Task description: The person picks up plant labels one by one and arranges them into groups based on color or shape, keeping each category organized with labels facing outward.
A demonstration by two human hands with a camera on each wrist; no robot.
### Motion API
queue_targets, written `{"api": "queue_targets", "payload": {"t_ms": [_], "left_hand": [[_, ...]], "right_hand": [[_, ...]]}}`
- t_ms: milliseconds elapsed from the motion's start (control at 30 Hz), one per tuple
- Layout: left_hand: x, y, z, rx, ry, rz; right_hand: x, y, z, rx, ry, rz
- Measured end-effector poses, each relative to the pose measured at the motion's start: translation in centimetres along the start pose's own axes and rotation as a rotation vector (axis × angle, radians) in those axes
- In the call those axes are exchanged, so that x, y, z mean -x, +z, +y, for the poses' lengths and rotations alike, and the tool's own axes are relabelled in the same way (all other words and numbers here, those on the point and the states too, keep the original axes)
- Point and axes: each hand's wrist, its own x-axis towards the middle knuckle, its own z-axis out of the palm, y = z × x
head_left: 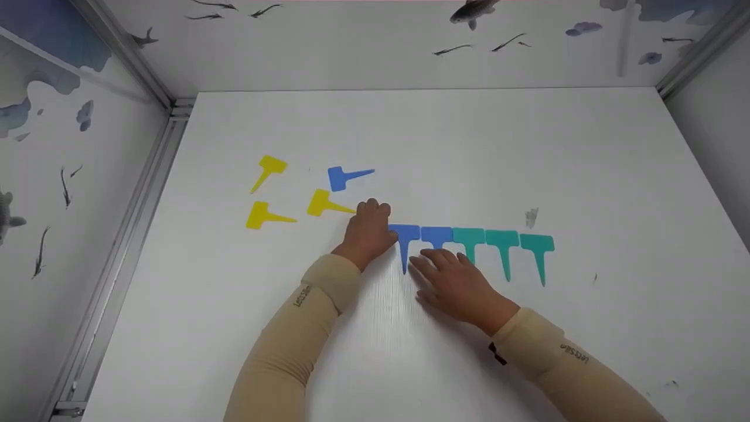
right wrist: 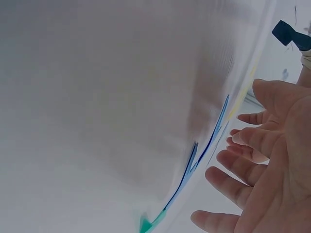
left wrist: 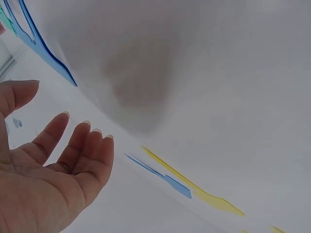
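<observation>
While left hand and right hand are curving loosely, holding nothing, near the tag row on the worktop, I am worrying a brushing thumb could be skewing its left-end blue tag.

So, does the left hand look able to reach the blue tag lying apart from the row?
Likely yes: the left hand appears to hold nothing, and nothing shows between it and the loose blue tag; the nearest yellow tag lies to the left of that path.
</observation>
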Motion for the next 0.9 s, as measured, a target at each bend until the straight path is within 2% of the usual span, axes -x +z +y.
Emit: {"api": "queue_targets", "payload": {"t_ms": [333,600,900], "left_hand": [[-0.3,-0.7,-1.5,0.005,-0.04,0.02],[-0.7,-1.7,-3.1,0.014,-0.07,0.037],[-1.7,-2.9,-4.1,0.039,-0.124,0.035]], "right_hand": [[-0.8,-0.1,-0.5,-0.005,0.003,0.015],[-1.5,0.1,-0.8,-0.012,0.047,-0.014],[-2.2,0.4,-0.8,-0.009,0.076,-0.042]]}}
